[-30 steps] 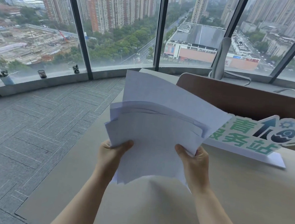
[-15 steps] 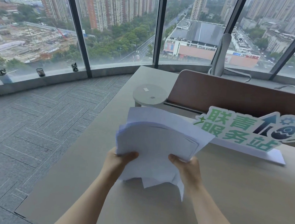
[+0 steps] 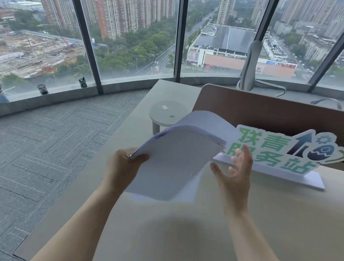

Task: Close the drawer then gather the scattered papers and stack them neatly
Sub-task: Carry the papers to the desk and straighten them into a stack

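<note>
A bundle of white papers (image 3: 177, 160) hangs over the beige desk (image 3: 199, 236), bowed upward in the middle, its near edge low over the desktop. My left hand (image 3: 122, 167) pinches the bundle's left edge, thumb on top. My right hand (image 3: 236, 173) is just off the right edge of the papers, fingers spread and blurred, holding nothing. No drawer is in view.
A green-lettered standing sign (image 3: 285, 152) on a white base sits right behind my right hand. A small round white stand (image 3: 168, 114) is behind the papers. A brown divider panel (image 3: 272, 114) crosses the desk's back. Grey carpet lies left of the desk.
The papers dropped from upright in front of me to low and flat over the desk. My right hand let go of the bundle and opened; my left hand kept its grip.
</note>
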Demonstrator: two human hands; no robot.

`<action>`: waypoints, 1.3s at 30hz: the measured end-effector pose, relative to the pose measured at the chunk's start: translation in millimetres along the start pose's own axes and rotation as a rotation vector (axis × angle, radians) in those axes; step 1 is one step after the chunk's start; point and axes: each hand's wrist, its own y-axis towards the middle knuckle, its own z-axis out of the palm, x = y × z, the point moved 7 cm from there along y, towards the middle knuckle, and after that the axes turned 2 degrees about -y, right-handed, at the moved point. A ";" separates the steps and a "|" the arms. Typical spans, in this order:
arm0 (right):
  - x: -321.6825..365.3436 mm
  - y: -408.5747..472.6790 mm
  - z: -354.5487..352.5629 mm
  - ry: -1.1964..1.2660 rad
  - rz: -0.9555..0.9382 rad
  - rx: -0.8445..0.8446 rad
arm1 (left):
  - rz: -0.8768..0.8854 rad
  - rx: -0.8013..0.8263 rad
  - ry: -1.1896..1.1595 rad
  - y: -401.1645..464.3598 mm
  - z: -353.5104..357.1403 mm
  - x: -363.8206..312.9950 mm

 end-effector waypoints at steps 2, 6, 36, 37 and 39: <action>22.4 11.0 -8.8 -0.085 -0.153 -0.034 | 0.122 -0.007 0.196 9.8 -9.2 -26.8; 48.7 23.1 0.9 -0.229 -0.300 0.082 | 0.281 0.001 0.519 16.5 -10.1 -66.7; -68.5 -0.8 -26.1 0.096 0.279 0.364 | 0.469 0.404 0.873 -6.8 73.2 -53.7; -71.9 1.4 -30.8 0.101 0.278 0.341 | 0.435 0.400 0.879 -2.7 66.0 -48.1; -80.6 6.9 -40.8 0.099 0.281 0.303 | 0.331 0.404 0.887 6.7 49.8 -35.1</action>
